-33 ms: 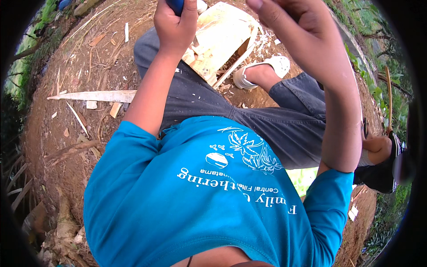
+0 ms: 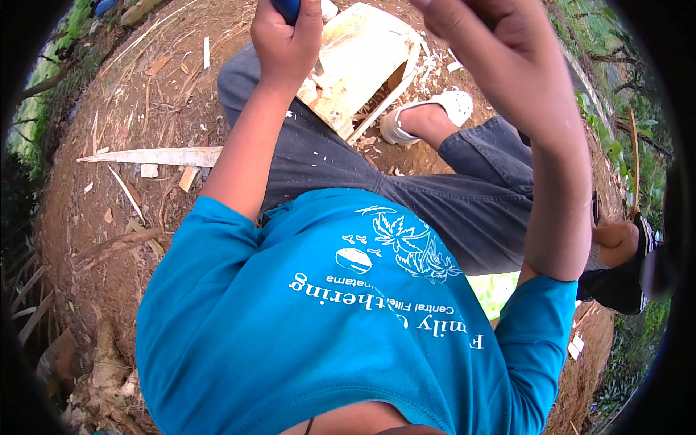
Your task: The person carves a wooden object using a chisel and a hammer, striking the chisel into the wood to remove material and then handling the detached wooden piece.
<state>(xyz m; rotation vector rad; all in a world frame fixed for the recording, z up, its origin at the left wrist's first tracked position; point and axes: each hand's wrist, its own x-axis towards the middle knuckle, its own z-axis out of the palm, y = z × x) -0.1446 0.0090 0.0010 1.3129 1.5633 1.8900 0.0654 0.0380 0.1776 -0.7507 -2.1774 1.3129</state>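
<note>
On bare brown dirt at far left lies a long pale wood strip (image 2: 148,155), long axis running l-r, w/ small offcuts (image 2: 187,178) just below its right end and thin splinters scattered around. Next over, left hand (image 2: 288,45) is clenched in a fist round a blue handle (image 2: 288,7); only the handle's lower end shows at the top edge, so its axis seems to run up out of frame, tip not visible. Just right of that fist sits a pale carved wood block (image 2: 362,61), a flat-faced slab tilted diagonally, long axis from lower left to upper right, resting against the grey trousers (image 2: 341,163) w/ white chips near it. No packages or signs on the ground; the only print is white lettering and a leaf-and-bird design on the blue shirt (image 2: 348,326), centre-bottom. White sandal (image 2: 435,112) lies beyond the block. Right hand (image 2: 500,58) is raised near top right, fingers curled; can't tell if it grips anything.
</note>
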